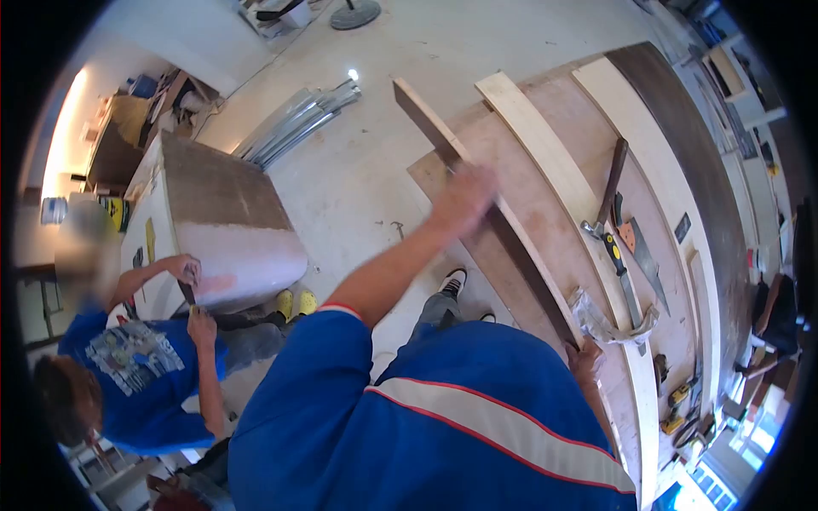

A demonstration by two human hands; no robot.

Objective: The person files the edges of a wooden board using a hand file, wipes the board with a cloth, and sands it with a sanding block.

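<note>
A: Head view. Position of the board (530,264)?

B: On the table (558,100), upright on a long edge, along the table's left edge; far end out past the far-left corner, dark face to the left.

A: State of the hands?

B: Left hand (467,198): at the board's upper edge, toward the far end; blurred, so cannot tell whether closed or holding a tool. Right hand (584,359): curled over the board's near part, beside the torso, partly hidden.

A: Surroundings?

B: Right of the board, two slats (537,140), from the table's far edge toward the near. Between and across these: hammer (615,175), saw (649,264), yellow-handled blade (629,294). Just beside the right hand, a crumpled bag (596,318). Beyond the table's left edge, well apart, a co-worker (128,362).

A: Probable handling?

B: Judged stiff, moderately light, dry rather than slippery; awkward from length and overhang, with corners liable to chip. Best held by both faces, with hands well apart either side of the middle; possible splinters along the raw edge.
</note>
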